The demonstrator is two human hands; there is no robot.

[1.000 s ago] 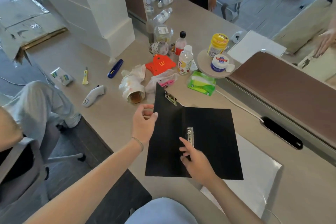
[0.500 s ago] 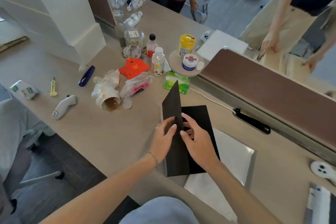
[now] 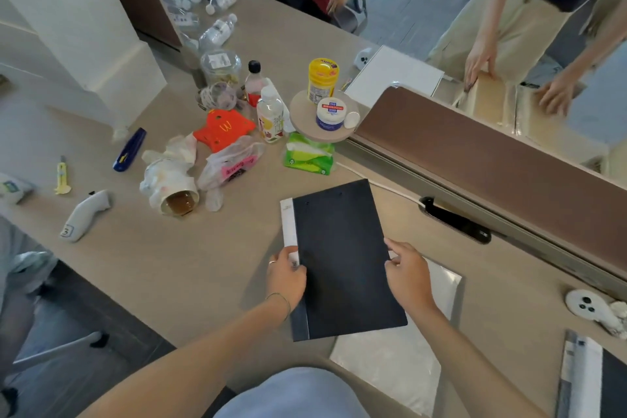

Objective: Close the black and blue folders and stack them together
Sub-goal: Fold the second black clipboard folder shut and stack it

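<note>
The black folder lies closed and flat on the beige table, its white spine label along the left edge. My left hand grips the folder's spine edge near the label. My right hand holds the opposite, right edge with fingers curled on it. A second folder, dark with a white spine strip, shows partly at the bottom right corner; its colour is hard to tell. A clear plastic sheet lies under the black folder's right side.
Clutter sits beyond the folder: a green tissue pack, a tipped cup in wrapping, bottles, a yellow jar. A brown divider bounds the right. A white controller lies right. People stand behind the table.
The open black folder's left cover was swung over and folded shut. It now lies closed and flat, and both hands have moved to its side edges.
</note>
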